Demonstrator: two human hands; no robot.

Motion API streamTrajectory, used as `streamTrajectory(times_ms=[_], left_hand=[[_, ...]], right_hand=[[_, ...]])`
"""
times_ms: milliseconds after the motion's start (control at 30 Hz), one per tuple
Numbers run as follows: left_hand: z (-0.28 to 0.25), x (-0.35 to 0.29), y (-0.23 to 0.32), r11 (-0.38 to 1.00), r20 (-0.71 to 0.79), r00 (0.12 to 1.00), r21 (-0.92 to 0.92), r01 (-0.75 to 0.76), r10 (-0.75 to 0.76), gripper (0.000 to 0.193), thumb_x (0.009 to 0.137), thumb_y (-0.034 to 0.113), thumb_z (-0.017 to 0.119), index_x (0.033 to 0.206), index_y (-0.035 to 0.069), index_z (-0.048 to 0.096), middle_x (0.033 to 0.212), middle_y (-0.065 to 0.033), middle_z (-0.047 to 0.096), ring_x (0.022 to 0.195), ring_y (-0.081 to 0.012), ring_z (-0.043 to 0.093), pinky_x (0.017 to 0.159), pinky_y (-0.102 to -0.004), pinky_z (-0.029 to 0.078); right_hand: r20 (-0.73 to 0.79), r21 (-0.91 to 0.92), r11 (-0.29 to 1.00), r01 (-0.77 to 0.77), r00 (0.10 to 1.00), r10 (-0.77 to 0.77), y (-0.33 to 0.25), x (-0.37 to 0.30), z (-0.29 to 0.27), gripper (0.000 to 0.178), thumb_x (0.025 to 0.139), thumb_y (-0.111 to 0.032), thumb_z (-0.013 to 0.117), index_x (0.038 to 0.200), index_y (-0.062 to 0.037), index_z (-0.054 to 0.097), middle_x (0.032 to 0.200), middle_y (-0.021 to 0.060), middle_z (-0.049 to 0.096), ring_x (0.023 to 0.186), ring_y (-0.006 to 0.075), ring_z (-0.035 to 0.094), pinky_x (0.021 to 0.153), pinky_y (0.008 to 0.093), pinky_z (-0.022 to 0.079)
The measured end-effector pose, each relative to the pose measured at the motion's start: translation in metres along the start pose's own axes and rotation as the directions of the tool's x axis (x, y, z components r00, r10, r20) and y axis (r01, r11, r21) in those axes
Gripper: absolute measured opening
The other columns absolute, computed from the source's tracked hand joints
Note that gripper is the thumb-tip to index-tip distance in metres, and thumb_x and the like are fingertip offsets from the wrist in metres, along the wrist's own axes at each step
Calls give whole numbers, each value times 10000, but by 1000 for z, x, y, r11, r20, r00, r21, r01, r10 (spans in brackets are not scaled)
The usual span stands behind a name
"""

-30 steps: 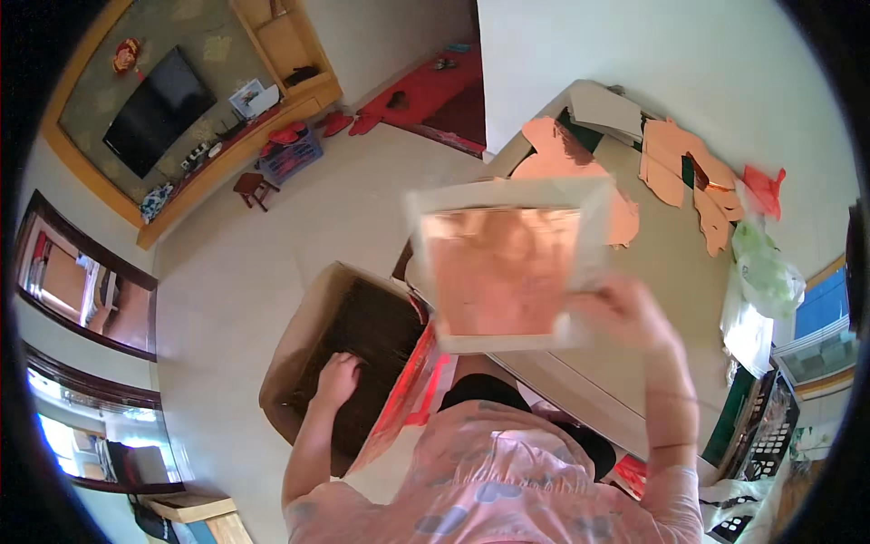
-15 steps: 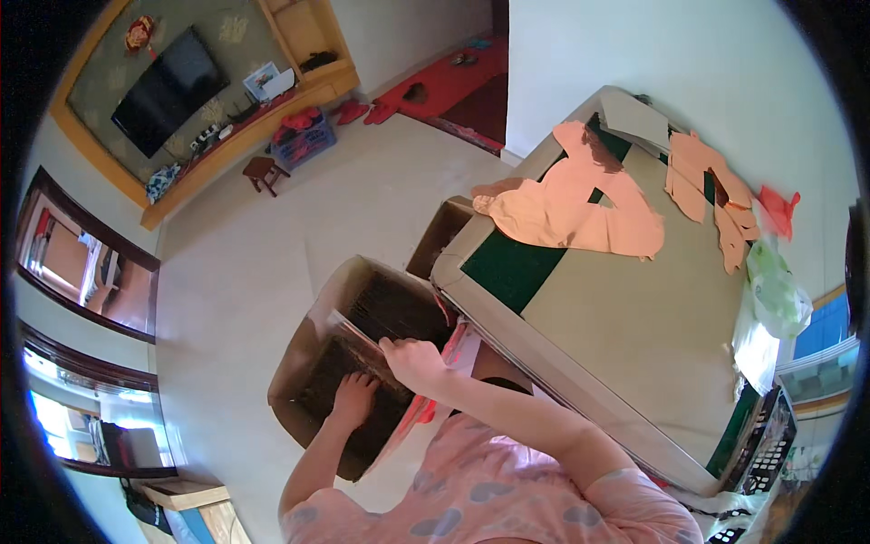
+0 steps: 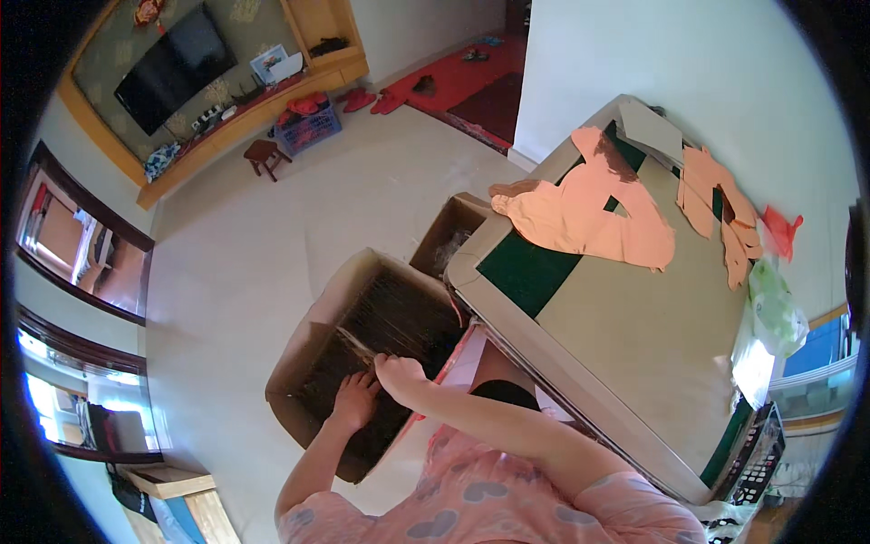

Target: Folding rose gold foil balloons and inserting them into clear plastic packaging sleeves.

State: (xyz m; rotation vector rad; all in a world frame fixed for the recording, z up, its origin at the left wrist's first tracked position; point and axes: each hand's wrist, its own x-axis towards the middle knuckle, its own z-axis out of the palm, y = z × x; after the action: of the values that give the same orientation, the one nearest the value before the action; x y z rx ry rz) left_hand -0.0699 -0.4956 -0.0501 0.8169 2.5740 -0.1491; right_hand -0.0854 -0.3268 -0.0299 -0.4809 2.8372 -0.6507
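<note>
A large open cardboard box (image 3: 308, 340) with a dark inside stands below me, beside the table. My right hand (image 3: 401, 378) is closed in a pinch at the near end of a thin, pale brown strip (image 3: 354, 343), which looks like cardboard, inside the box. My left hand (image 3: 357, 400) reaches into the box just left of it, its fingers stretched out and lying against the dark inner surface. What lies under the left fingers is hidden.
A table (image 3: 625, 349) with a beige top and green areas stands at right, bearing copper-coloured cut-out sheets (image 3: 589, 213) and a grey board (image 3: 649, 131). A smaller cardboard box (image 3: 450, 231) adjoins its corner. A wooden stool (image 3: 266, 159) and a blue crate (image 3: 308, 133) stand far off.
My right hand has moved down and slightly left, closer to my left hand, and the strip has tipped lower into the box. The left hand stays nearly in place.
</note>
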Motion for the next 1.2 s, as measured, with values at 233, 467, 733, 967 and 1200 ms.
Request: streamTrajectory(times_ms=[233, 467, 733, 967, 1200], left_hand=[[-31, -1, 1, 962, 54, 993, -251, 111, -101, 384, 808, 171, 638, 1186, 111, 609, 1281, -93, 524, 1208, -295, 474, 1011, -444, 399], [-55, 35, -14, 939, -306, 913, 292, -180, 270, 114, 813, 144, 537, 848, 141, 645, 915, -17, 600, 1017, -200, 547, 972, -365, 381], [-44, 71, -32, 851, -179, 900, 438, -288, 397, 160, 801, 150, 536, 741, 152, 684, 786, -31, 652, 856, -187, 622, 877, -351, 412], [-15, 103, -22, 818, -72, 916, 482, -314, 395, 161, 797, 142, 542, 759, 128, 697, 806, -71, 682, 860, -230, 656, 824, -394, 466], [-8, 93, -22, 961, -39, 991, 255, -112, 126, 178, 792, 115, 545, 739, 81, 711, 840, -151, 693, 820, -300, 683, 751, -451, 535]], right_hand=[[-315, 281, 939, 196, 944, -102, 31, -41, -62, 432, 866, -258, 639, 1250, -87, 540, 991, 159, 668, 859, 293, 674, 685, 408, 553], [-421, 418, 908, 44, 894, 151, 122, -155, -143, 222, 873, -59, 588, 1090, -73, 637, 1020, 154, 671, 830, 341, 667, 693, 410, 552], [-365, 668, 703, -244, 716, 595, 183, -266, -130, 165, 934, -34, 543, 1062, 0, 643, 876, 91, 678, 823, 129, 642, 742, 278, 528], [-458, 721, 670, -179, 602, 654, 198, -301, -103, 153, 944, -36, 530, 1032, 43, 627, 867, 74, 663, 829, 128, 633, 768, 276, 523], [-518, 678, 710, -190, 561, 646, 217, -322, -134, 205, 882, 23, 523, 1026, -37, 657, 867, 72, 652, 840, 145, 639, 730, 290, 519]])
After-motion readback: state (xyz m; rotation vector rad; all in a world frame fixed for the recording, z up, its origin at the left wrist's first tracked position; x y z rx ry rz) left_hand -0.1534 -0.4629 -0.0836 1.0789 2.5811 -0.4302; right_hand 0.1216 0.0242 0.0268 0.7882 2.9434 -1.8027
